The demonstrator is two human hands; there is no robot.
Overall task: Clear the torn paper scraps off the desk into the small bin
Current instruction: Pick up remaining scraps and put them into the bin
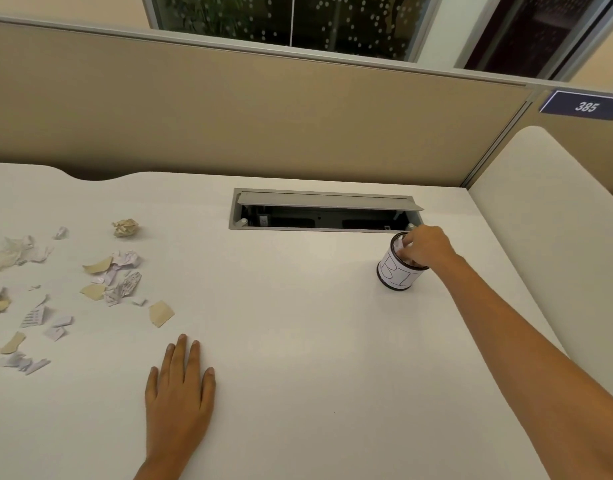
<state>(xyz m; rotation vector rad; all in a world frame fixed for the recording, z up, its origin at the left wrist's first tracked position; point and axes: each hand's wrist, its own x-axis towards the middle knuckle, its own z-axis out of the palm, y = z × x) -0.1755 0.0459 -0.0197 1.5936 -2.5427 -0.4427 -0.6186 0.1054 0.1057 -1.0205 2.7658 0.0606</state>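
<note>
Many scraps (118, 282) litter your desk (298, 341); your left hand (180, 393) lies flat, your right hand (426, 247) seemingly pinches paper over the bin (397, 273).

"What sort of place was it?"
"An office cubicle: a white desk (298, 341) with a cable hatch (327, 210), tan partitions (229, 116), and a sign (582, 105) reading 385."

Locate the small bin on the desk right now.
In the head view, the small bin stands right of centre, just before the cable hatch, under the right hand.
</note>
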